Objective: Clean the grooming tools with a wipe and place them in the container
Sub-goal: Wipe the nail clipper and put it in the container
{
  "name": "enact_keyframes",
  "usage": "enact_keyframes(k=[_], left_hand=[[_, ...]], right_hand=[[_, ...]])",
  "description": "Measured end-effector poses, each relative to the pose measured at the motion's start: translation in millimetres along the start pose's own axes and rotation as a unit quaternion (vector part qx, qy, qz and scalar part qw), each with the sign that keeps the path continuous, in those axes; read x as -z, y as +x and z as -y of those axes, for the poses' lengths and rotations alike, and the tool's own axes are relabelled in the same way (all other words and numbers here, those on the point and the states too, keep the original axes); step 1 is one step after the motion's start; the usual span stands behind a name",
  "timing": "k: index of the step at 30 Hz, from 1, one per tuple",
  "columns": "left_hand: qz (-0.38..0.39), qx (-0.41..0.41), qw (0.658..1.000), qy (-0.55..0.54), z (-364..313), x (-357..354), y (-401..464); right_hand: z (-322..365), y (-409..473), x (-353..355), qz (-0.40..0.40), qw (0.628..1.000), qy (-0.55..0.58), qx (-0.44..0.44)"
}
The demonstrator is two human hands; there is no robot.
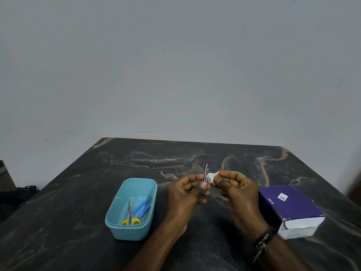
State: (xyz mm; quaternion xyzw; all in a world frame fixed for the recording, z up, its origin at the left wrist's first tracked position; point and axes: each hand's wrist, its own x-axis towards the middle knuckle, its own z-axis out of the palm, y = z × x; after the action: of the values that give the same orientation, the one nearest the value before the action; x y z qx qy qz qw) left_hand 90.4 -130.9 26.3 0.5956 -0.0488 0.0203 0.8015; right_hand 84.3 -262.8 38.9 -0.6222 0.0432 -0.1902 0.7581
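My left hand (185, 190) pinches a thin silver metal grooming tool (206, 171) that points upward above the table. Against its right side, my right hand (234, 184) pinches a small white wipe (211, 176). Both hands hover over the middle of the table. To the left stands a light blue plastic container (134, 231). Inside it lie yellow-handled scissors (130, 216) and a blue-handled tool (143, 206).
A purple and white box (291, 206) lies on the dark marbled table (78, 222) to the right of my hands. A grey wall rises behind the table. Dark items sit on the floor at far left (17, 194).
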Motion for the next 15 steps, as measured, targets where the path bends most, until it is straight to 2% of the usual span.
enact_keyframes(k=[7,15], left_hand=[[0.000,-0.003,1.000,-0.003,-0.4,0.5,0.5],[0.015,-0.008,1.000,0.017,1.8,0.2,-0.5]], right_hand=[[-0.2,-0.1,-0.2,0.002,1.000,0.006,-0.003],[0.3,-1.4,-0.1,0.041,0.999,-0.006,-0.023]])
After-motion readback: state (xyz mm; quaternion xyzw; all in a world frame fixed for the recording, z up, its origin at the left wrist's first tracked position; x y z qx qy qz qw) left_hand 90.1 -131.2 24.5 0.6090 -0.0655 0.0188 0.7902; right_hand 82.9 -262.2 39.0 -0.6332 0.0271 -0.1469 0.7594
